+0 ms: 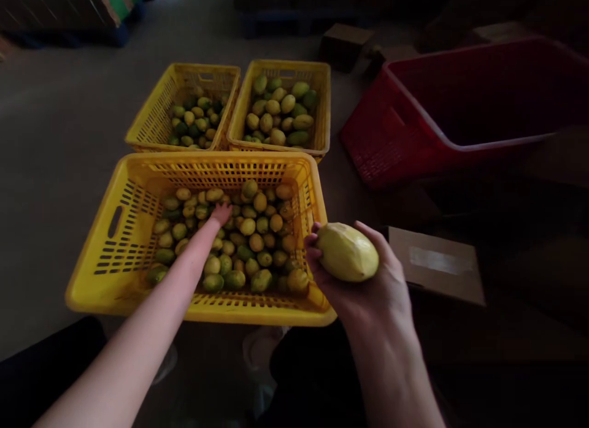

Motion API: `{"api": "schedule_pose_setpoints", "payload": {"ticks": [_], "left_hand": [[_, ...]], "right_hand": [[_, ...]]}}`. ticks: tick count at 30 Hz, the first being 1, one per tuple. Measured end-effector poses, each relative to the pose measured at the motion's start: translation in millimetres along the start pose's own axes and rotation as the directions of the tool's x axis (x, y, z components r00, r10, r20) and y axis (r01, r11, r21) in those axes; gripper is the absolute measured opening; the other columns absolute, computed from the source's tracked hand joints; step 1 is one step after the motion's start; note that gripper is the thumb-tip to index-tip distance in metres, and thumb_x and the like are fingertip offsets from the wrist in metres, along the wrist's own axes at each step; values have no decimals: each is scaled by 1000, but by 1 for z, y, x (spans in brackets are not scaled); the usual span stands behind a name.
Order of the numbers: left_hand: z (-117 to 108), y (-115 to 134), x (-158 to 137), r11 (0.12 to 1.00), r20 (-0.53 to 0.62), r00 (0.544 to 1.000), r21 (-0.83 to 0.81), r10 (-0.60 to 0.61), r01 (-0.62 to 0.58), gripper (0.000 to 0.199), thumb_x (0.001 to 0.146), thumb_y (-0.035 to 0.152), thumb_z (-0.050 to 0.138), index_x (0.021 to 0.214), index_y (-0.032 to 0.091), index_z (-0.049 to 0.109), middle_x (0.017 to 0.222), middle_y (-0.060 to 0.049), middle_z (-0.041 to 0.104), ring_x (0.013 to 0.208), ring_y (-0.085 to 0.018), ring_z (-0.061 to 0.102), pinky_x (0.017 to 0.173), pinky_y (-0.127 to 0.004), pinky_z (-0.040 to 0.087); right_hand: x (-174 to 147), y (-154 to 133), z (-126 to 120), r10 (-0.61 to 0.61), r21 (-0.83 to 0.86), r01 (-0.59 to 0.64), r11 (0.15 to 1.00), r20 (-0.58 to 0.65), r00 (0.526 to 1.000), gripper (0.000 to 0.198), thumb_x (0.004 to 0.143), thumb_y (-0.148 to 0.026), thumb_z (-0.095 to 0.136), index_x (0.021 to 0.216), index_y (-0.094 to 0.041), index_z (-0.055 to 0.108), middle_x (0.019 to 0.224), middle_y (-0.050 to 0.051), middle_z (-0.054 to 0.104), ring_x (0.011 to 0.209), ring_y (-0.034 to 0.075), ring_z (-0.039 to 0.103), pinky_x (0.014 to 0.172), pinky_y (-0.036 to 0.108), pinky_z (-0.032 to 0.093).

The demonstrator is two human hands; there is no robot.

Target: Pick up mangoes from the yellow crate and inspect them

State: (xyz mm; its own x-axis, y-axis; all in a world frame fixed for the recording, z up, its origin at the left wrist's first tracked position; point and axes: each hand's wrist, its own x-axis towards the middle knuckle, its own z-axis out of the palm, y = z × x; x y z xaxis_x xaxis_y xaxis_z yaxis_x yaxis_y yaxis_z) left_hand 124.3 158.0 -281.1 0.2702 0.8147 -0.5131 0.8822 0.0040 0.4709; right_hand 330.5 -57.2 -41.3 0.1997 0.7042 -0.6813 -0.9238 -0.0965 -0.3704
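Note:
My right hand (381, 281) is wrapped round a smooth, yellow-green oval fruit that looks like a papaya (348, 252). It holds the fruit up beside the right end of a large yellow crate (94, 293). My left arm reaches over the crate's near rim. Down among the fruit, my left hand (223, 213) has its fingers apart and touches or hovers just over the pile; which, I cannot tell. Many similar green and yellow papayas (248, 226) lie heaped in the crate.
Behind stand two more yellow crates of the same fruit, a left one (151, 118) and a right one (324, 109). A big red bin (391, 127) is at right. A cardboard box (435, 265) lies below it, with another carton (345, 45) farther back.

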Motion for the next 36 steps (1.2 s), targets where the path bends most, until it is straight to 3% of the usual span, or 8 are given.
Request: {"api": "schedule_pose_setpoints", "payload": {"ticks": [4, 8, 10, 13, 16, 21, 27, 36], "left_hand": [[-20, 10, -21, 981, -12, 1000, -190, 29, -31, 35, 84, 38, 69, 104, 11, 59, 127, -19, 57, 126, -35, 48, 99, -38, 41], [-54, 28, -67, 901, -2, 998, -432, 57, -52, 47, 97, 57, 37, 97, 15, 58, 96, -10, 67, 87, -19, 63, 75, -28, 50], [-75, 36, -102, 715, 77, 995, -699, 61, 10, 56, 97, 62, 27, 91, 16, 59, 78, -7, 64, 64, -14, 59, 61, -26, 49], [-106, 41, -161, 268, 209, 970, -949, 127, 169, 58, 93, 65, 37, 80, 14, 61, 60, -2, 55, 45, -10, 44, 45, -22, 39], [-132, 37, -220, 89, 203, 962, -978, 182, 190, 55, 92, 61, 43, 78, 12, 63, 55, -2, 52, 40, -8, 37, 40, -20, 32], [-153, 24, -293, -28, 123, 966, -991, 227, 132, 51, 99, 50, 36, 85, 10, 65, 74, -11, 65, 46, -8, 44, 43, -20, 37], [-151, 14, -315, -189, -4, 981, -981, 192, 33, 53, 100, 52, 30, 82, 13, 61, 71, -6, 62, 44, -7, 41, 43, -19, 38], [-142, 5, -314, -107, 53, 976, -991, 210, 77, 50, 92, 61, 46, 76, 16, 60, 61, -4, 55, 45, -8, 41, 43, -19, 35]], "right_hand": [[-3, 8, 9, 28, -1, -28, 1000, 8, 1000, 19, 71, -34, 68, 83, -20, 65, 81, 5, 72, 72, 18, 67, 58, 28, 57], [-5, 16, 18, -21, -8, 22, 1000, 39, 999, 21, 69, -33, 69, 84, -20, 63, 80, 4, 72, 76, 19, 68, 61, 28, 56], [-5, 21, 23, -58, -1, 58, 998, 48, 997, 23, 67, -31, 70, 85, -21, 62, 79, 3, 72, 77, 19, 68, 62, 28, 56], [-5, 34, 31, -88, -19, 91, 996, 122, 989, 22, 65, -32, 68, 83, -21, 61, 75, 1, 71, 73, 19, 68, 59, 28, 54], [-10, 55, 45, -64, -67, 79, 995, 203, 977, 17, 65, -31, 65, 77, -22, 59, 70, -1, 69, 68, 18, 66, 58, 29, 54], [-35, 98, 76, 71, -163, -17, 986, 330, 941, 12, 62, -19, 64, 73, -19, 62, 68, 1, 68, 66, 18, 63, 63, 31, 56], [-56, 130, 86, 72, -207, 48, 977, 536, 841, 19, 57, -10, 68, 74, -17, 65, 76, 3, 72, 75, 18, 66, 73, 33, 58], [-51, 160, 77, 47, -295, 147, 944, 560, 827, 28, 57, -17, 82, 81, -19, 67, 81, 4, 75, 70, 18, 68, 59, 25, 59]]}}
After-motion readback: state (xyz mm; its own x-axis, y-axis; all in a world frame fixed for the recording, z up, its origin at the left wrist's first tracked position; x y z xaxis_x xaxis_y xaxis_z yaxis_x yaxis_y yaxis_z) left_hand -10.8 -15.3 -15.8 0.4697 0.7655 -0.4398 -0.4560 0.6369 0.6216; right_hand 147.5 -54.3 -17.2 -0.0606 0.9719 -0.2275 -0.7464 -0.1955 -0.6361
